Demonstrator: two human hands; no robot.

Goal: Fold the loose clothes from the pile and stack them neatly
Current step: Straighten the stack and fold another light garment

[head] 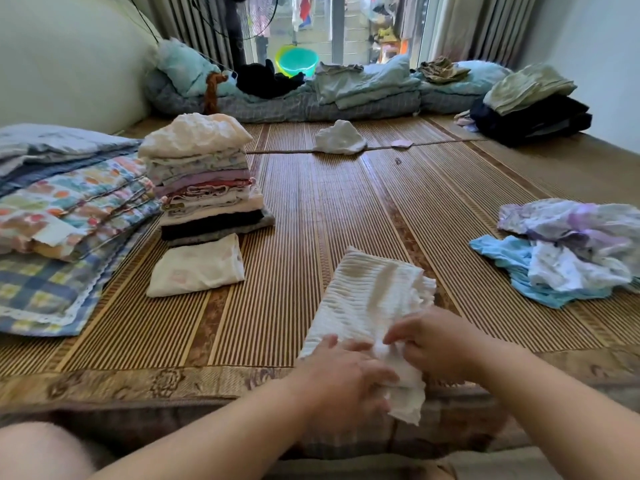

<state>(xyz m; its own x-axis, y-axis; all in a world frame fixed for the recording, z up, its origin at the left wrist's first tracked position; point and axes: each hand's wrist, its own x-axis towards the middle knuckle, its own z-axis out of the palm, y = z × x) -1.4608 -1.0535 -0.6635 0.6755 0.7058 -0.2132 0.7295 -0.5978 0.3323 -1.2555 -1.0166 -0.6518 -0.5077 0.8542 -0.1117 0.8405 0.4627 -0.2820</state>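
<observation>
1. White cloth (367, 292) is lying on the woven mat (311, 202), its long axis pointing away from the person.
2. Left hand (346, 379) and right hand (433, 344) are gripping its near end.
3. Folded stack (204, 181) is standing left, loose pile (571, 251) lying right.

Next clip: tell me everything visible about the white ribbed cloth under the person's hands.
The white ribbed cloth looks like soft, off-white crinkled cotton with fine crosswise ridges. It lies on the woven mat as a long folded strip running away from the person, its far right edge ruffled. Its near end is bunched at the mat's border. The left hand grips that end; the right hand pinches the fabric beside it.
</observation>
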